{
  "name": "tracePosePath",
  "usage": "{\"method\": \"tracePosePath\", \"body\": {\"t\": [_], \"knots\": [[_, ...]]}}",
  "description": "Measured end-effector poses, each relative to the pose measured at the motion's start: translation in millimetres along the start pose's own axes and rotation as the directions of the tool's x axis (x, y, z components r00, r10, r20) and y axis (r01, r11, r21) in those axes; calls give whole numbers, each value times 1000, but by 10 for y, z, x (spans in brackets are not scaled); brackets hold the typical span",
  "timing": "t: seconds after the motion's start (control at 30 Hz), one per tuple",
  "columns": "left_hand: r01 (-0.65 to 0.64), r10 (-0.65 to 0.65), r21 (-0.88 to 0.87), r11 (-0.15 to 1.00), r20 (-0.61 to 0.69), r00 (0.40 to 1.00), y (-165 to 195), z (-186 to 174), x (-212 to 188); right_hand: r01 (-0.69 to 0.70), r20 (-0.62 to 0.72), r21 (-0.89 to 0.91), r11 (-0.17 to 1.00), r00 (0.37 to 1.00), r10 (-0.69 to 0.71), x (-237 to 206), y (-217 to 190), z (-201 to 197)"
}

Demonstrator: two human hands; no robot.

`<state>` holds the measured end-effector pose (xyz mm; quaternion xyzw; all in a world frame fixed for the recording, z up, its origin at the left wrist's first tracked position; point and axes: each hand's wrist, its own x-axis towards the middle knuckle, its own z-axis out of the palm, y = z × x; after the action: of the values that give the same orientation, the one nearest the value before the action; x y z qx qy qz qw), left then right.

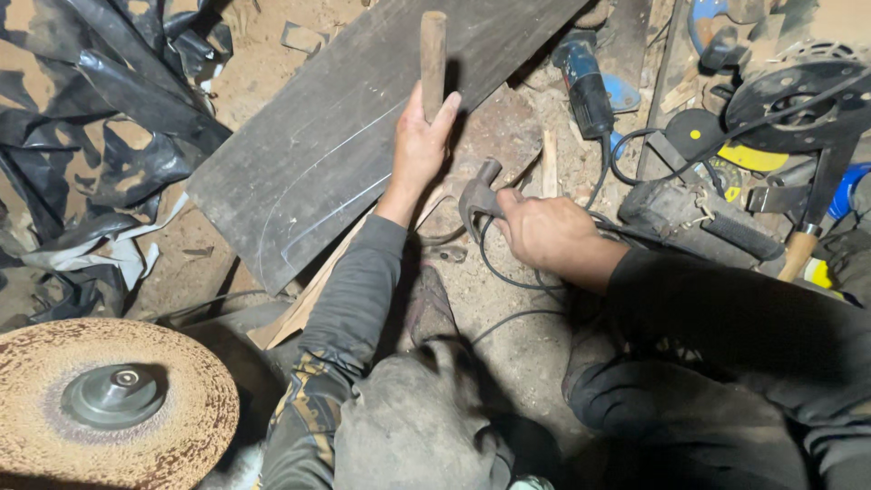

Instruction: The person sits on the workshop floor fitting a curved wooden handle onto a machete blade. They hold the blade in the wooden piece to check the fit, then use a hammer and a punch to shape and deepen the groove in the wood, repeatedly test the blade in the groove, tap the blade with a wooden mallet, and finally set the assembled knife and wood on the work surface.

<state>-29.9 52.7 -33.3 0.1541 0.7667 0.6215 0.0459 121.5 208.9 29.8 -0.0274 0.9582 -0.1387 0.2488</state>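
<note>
A wooden rod [433, 54] is gripped upright by the left hand [419, 145]; a hammer [478, 198] is clenched by the right hand [543, 230] — a glancing blow could catch the holding fingers.

**No packaging, signs or screens; a few label-like marks on the tools**

No box, carton, sign or screen shows anywhere on the dirt floor. The nearest things to labels sit at upper right: a small round yellow sticker [696, 133] on a black disc, and a yellow plate [751, 159] just beside it (too blurred to tell whether it bears print). Crumpled black plastic sheeting [109, 109] lies at left, unmarked.
</note>
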Motion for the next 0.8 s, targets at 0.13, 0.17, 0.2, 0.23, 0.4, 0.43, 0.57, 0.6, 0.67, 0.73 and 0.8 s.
{"method": "tracePosePath", "body": {"t": [0.13, 0.17, 0.2, 0.23, 0.4, 0.43, 0.57, 0.6, 0.67, 0.73, 0.8], "knots": [[182, -221, -501, 846, -18, 975, -2, -145, 19, 10, 5, 4, 1000, 1000, -10, 4, -27, -10], [106, -199, -600, 793, -91, 976, 3, -213, 10, 3, 12, 8, 1000, 1000, -3, 8, -26, -8], [19, -184, -683, 730, -170, 968, 13, -268, -4, -1, 18, 11, 1000, 1000, 1, 14, -23, -6], [-2, -165, -685, 729, -179, 970, 24, -309, -28, -2, 24, 12, 1000, 1000, 2, 16, -18, -4], [-6, -63, -591, 807, -95, 994, 87, -302, -129, 11, 19, 20, 1000, 1000, -12, 5, 6, 2], [19, -70, -616, 787, -59, 996, 91, -258, -148, 19, 9, 29, 999, 1000, -19, 3, 5, 3], [95, -93, -651, 753, 37, 995, 77, -166, -211, 13, 22, 3, 1000, 1000, -14, 11, -22, 4], [107, -96, -641, 760, 53, 994, 68, -180, -211, 3, 31, -15, 1000, 1000, -3, 20, -32, 5], [68, -81, -665, 743, 12, 997, 49, -230, -207, 14, 9, -35, 999, 1000, -13, 34, -51, 7], [45, -72, -674, 737, -13, 997, 28, -263, -197, 19, -6, -52, 998, 1000, -20, 41, -63, 10], [37, -73, -669, 742, -26, 997, 6, -258, -199, 24, -11, -69, 997, 1000, -25, 39, -66, 16]]}}
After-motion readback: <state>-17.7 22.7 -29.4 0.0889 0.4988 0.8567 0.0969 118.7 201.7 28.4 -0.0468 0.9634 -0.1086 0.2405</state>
